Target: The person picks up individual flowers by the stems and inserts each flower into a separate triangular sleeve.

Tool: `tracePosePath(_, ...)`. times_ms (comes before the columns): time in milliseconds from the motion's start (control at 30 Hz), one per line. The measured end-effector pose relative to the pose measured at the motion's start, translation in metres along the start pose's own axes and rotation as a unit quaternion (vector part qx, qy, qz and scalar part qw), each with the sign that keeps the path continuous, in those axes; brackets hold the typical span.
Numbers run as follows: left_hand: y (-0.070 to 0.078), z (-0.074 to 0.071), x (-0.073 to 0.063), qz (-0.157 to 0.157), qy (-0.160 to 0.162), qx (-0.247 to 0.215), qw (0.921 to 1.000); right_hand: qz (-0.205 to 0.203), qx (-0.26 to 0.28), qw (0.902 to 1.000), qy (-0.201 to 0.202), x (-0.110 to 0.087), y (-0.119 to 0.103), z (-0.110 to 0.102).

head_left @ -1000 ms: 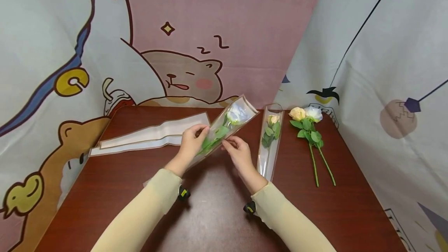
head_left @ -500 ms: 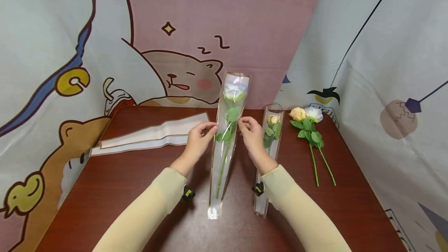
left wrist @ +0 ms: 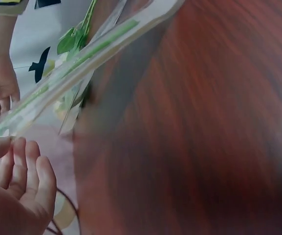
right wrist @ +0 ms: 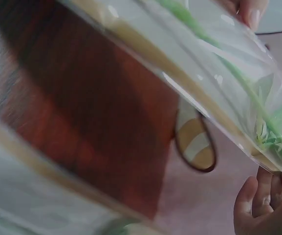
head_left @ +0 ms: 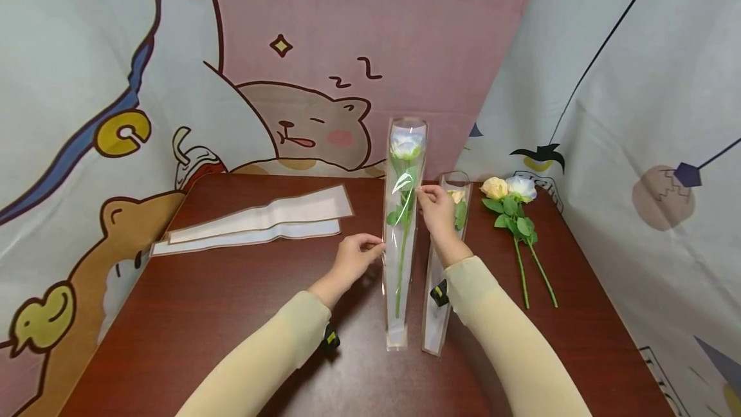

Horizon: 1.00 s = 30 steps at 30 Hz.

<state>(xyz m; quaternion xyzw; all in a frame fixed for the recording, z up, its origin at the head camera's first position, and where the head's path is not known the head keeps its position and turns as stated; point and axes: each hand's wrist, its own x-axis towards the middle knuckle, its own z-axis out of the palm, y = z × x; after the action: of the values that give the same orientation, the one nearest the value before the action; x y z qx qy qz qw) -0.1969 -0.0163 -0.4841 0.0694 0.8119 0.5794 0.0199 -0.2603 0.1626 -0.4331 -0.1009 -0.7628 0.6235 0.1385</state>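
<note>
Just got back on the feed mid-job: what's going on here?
A person pinches a clear sleeve holding a bluish-white rose, left hand on its left edge, right hand higher on its right edge. A second sleeve with a peach rose lies on the table to the right. Farther right lie two loose roses; on the left, two flat sleeves.

A: Where is passage being left on the table [head_left: 208, 295]?
B: Bare room is being left between the flat sleeves [head_left: 260, 216] and the left forearm [head_left: 260, 356], and between that and the right forearm [head_left: 509, 333].
A: By what is the middle being blocked?
B: By a wrapped pale rose [head_left: 401, 237], being held between the left hand [head_left: 354, 259] and right hand [head_left: 438, 212]; its gap to the second sleeve [head_left: 435, 324] is being spanned by the right hand.
A: And farther right?
B: A strip is being left beside the loose roses [head_left: 511, 206], its near part being covered by the right forearm.
</note>
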Motion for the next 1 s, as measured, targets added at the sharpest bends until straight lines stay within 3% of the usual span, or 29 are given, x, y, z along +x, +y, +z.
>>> tracePosePath(167, -0.001, 0.021, 0.000, -0.046, -0.013, -0.045, 0.9978, 0.031, -0.060, 0.9977, 0.008, 0.009, 0.023, -0.009)
tracePosePath(300, -0.004, 0.032, 0.004, -0.043, -0.011, -0.019, 0.9988, 0.070, -0.074, 0.9947, 0.013, 0.020, 0.044, -0.016)
tracePosePath(533, -0.011, 0.044, 0.010, -0.024, 0.004, 0.046, 0.9986, 0.120, -0.162, 0.9794, -0.007, 0.029, 0.062, -0.025)
tracePosePath(800, -0.015, 0.053, 0.013, -0.024, 0.008, 0.069, 0.9973, 0.098, -0.228, 0.9683, -0.030, 0.028, 0.069, -0.035)
tracePosePath(1000, -0.016, 0.056, 0.014, -0.038, 0.013, 0.067, 0.9970, 0.070, -0.290, 0.9540, -0.031, 0.027, 0.069, -0.038)
